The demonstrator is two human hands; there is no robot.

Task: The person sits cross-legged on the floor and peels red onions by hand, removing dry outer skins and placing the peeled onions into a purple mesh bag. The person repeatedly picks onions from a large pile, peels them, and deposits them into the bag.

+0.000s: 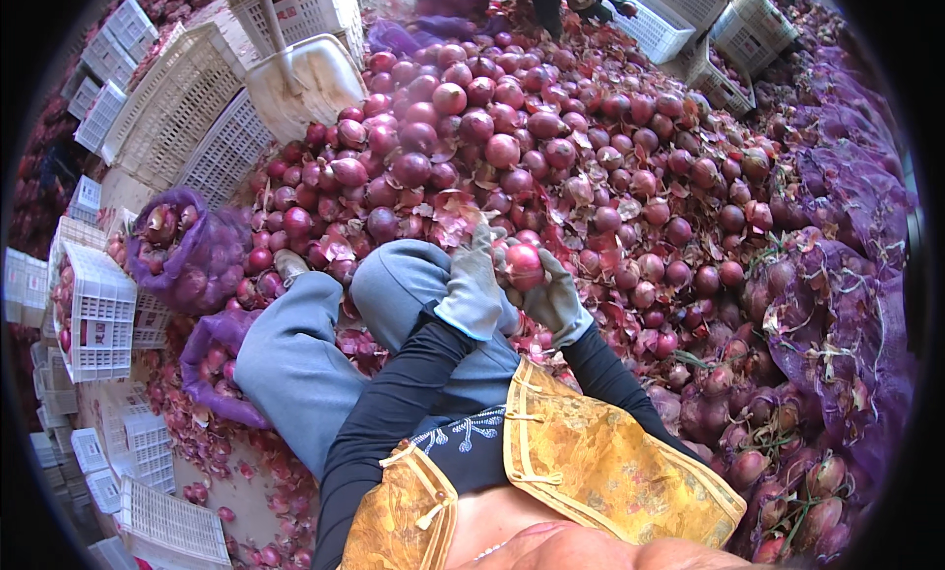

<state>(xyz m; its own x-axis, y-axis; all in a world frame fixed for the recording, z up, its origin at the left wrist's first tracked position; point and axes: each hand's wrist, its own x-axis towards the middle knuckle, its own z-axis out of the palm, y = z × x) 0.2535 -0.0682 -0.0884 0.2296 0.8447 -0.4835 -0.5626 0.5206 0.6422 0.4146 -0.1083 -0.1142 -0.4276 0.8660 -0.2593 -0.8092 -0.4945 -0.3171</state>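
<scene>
A glossy red onion (524, 266) sits in the fingers of my right hand (555, 297), which wears a grey work glove. Close beside it is my left hand (474, 278), gloved too, its fingers by the onion's left side. Loose papery onion skin (454, 217) shows just beyond the left fingertips; whether they pinch it I cannot tell. Both hands are above my knees, in front of a large heap of red onions (502, 150) with dry skins scattered through it.
A shovel (306, 83) with a dirty pale blade leans at the heap's back left. Purple mesh sacks (188, 249) of onions stand left; more purple netting (834, 348) covers onions at right. White plastic crates (100, 311) line the left side. Another person's dark-clothed legs (545, 5) appear at the top.
</scene>
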